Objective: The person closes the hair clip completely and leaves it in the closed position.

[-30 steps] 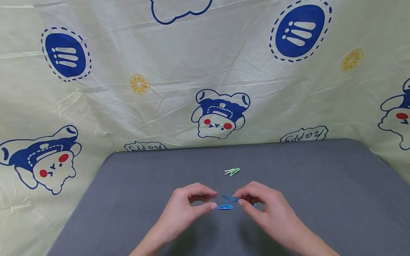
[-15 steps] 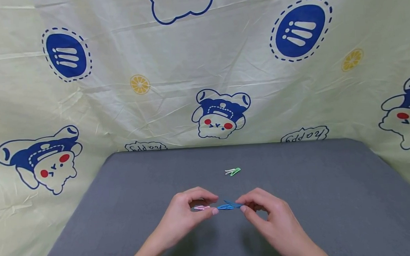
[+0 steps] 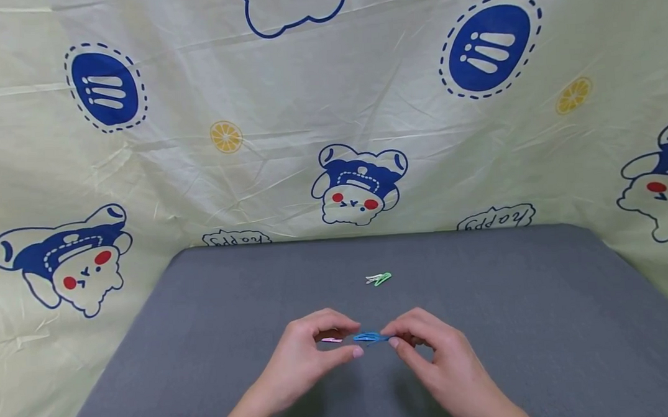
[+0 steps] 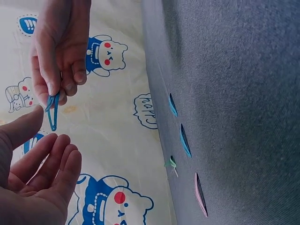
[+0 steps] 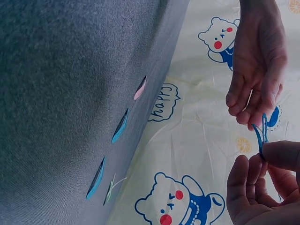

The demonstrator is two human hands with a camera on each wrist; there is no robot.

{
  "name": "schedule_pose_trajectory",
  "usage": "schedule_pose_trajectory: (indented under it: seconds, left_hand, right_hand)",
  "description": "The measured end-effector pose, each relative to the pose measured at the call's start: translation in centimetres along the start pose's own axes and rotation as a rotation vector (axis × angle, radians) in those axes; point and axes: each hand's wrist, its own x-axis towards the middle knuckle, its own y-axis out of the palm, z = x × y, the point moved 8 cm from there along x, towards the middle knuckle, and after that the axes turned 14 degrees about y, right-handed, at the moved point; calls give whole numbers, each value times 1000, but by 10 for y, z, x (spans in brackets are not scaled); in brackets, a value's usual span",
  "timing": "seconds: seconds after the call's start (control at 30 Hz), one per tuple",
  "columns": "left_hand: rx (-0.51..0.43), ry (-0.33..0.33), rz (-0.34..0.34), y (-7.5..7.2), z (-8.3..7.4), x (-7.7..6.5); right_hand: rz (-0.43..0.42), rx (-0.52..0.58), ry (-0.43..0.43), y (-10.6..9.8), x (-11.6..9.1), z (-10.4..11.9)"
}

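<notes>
A: Right hand first!
B: The right hand (image 3: 445, 351) is pinching a blue clip (image 4: 56, 111) by one end — its two arms are standing apart in a narrow V.
A: And the left?
B: The left hand (image 3: 303, 356) is hovering close by the clip's free end, thumb and fingers parted; contact I'm not managing to tell.
A: Underneath?
B: Two more blue clips (image 4: 185, 140) and a pink clip (image 4: 200, 194) are lying in a row on the grey surface (image 3: 231, 300).
A: Farther out?
B: A green clip (image 3: 383, 280) is resting beside something white (image 3: 373, 279) — and printed cloth (image 3: 307, 98) is hanging behind.
</notes>
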Motion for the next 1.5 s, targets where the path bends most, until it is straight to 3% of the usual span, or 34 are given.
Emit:
schedule_pose_trajectory:
  seconds: [0.5,0.77,1.0,1.2,1.4,1.5]
  left_hand:
    - [42,94,3,7,1,-4]
    - [62,136,-4,8,1,-2]
    - [74,185,-12,8,-3,-2]
    - [109,207,-18,8,-5,-3]
    - [143,179,-55,10,-2,-6]
    - [146,202,-86,11,-3,-7]
  right_hand:
    - [9,33,-76,8,-4,3]
    - [40,61,20,13,-4,-5]
    - [48,125,11,16,-4,-9]
    - [63,238,109,18,0,-19]
    - [48,250,230,20,3,-26]
    - [34,243,247,20,3,-28]
